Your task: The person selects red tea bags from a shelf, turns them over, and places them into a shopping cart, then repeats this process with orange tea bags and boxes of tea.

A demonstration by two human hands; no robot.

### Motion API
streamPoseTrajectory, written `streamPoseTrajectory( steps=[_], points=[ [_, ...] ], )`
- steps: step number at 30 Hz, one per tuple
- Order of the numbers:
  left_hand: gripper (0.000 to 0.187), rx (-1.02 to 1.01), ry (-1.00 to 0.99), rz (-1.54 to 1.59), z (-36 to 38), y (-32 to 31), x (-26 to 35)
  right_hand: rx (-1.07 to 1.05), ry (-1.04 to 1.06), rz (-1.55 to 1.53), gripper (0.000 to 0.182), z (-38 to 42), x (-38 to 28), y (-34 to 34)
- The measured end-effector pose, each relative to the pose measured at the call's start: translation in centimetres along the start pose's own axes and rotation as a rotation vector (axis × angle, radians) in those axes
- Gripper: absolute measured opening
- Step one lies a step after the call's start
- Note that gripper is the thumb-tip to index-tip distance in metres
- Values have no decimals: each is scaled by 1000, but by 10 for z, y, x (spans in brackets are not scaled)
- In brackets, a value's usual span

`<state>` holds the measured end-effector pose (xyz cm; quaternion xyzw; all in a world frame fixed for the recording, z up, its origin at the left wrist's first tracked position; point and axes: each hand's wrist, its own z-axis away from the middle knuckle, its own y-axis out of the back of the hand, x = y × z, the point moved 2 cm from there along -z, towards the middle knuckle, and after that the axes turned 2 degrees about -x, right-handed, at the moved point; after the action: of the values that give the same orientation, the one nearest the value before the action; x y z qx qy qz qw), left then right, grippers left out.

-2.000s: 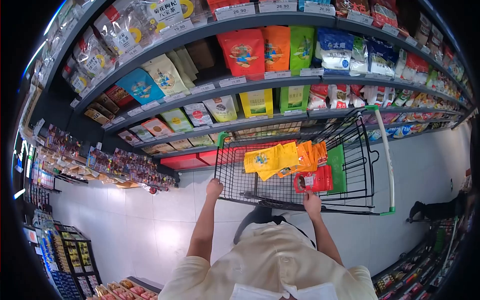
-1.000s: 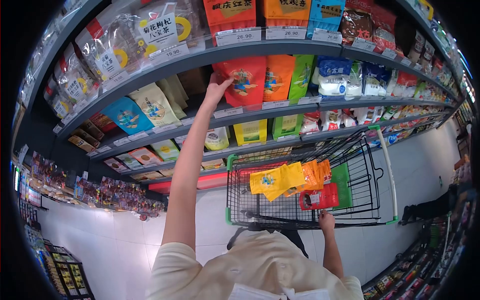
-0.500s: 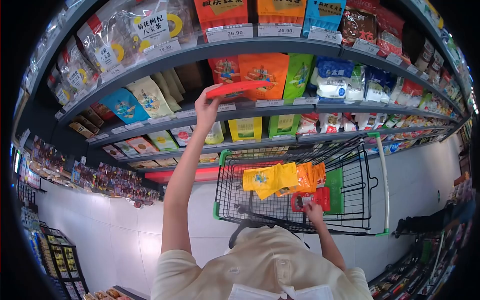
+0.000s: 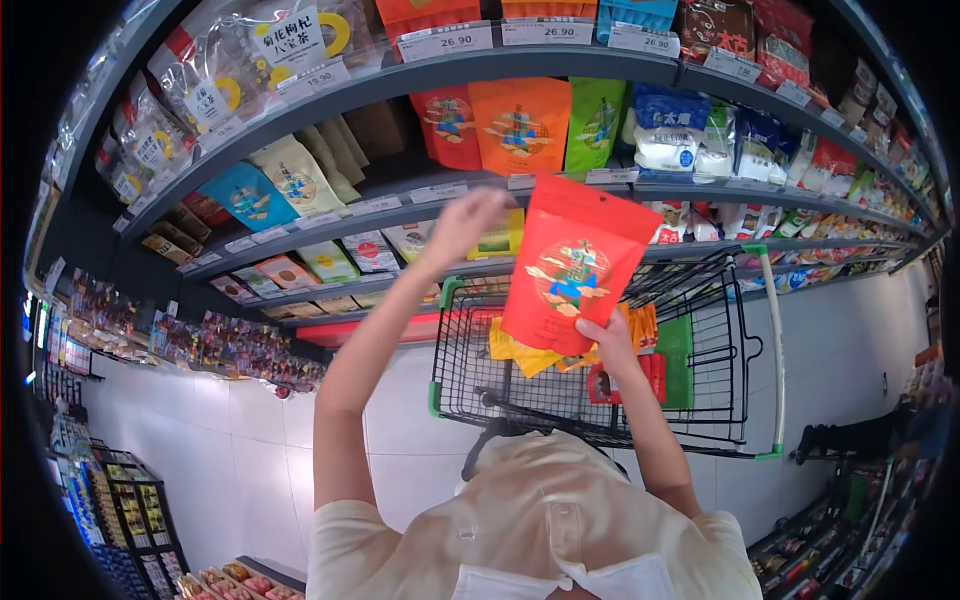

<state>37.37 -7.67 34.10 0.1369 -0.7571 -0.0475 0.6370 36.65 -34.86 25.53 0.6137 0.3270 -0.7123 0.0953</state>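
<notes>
R hand [image 4: 608,340], just R of ctr: pinches red pouch [image 4: 572,265] near its lower R corner, thumb on front face. Pouch is mid-frame, front to cam, tilted w/ top toward R, gold/blue print; sits in front of cart [image 4: 470,375], hiding pt of the load. L hand [image 4: 470,228], L of ctr: blurred, can't tell if fingers are spread or pressed together; near pouch's L edge, apart from it, in front of lower shelves.

Cart, lower ctr to R: yellow pouches [image 4: 527,362] on L, orange packs [image 4: 642,326] to their R, small red packet [image 4: 653,375] below those, green panel [image 4: 680,365] R of it.

Upper ctr: orange pouch [image 4: 520,125] stands on shelf btwn another red one (L) & green pouch [image 4: 597,123] (R). Upper L: blue pouch [image 4: 245,197] next to cream pouch [image 4: 293,178], both leaning. Top ctr: price tags [image 4: 547,33], 26.90.
</notes>
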Motion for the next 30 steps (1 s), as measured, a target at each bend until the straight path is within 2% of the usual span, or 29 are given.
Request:
streamPoseTrajectory(
  steps=[1, 4, 6, 7, 11, 14, 17, 26, 27, 30],
  points=[
    [33, 164, -47, -7, -15, 19, 0, 59, -65, -16, 42, 8, 10, 13],
    [42, 621, -178, -122, -68, 88, -13, 181, -66, -257, 41, 32, 9, 29],
    [54, 706, -131, -144, -83, 109, -2, 252, -61, -255, 41, 45, 13, 43],
    [71, 681, -156, -141, -103, 130, -25, 284, -58, -252, 41, 52, 15, 49],
    [91, 575, -88, -200, -125, 150, -40, 347, -43, -205, 41, 76, 25, 58],
    [85, 543, -33, -132, -128, 148, -49, 394, -67, -241, 40, 93, 32, 55],
    [73, 477, 183, -74, -129, 153, -67, 418, -100, -260, 39, 102, 43, 50],
    [17, 584, -63, 449, -97, 149, -76, 302, -130, -232, 36, 73, 48, 35],
    [10, 636, -101, 456, -98, 150, -77, 285, -132, -197, 36, 68, 49, 33],
    [9, 786, -98, 309, -96, 152, -80, 227, -152, -118, 35, 49, 47, 24]
  ],
)
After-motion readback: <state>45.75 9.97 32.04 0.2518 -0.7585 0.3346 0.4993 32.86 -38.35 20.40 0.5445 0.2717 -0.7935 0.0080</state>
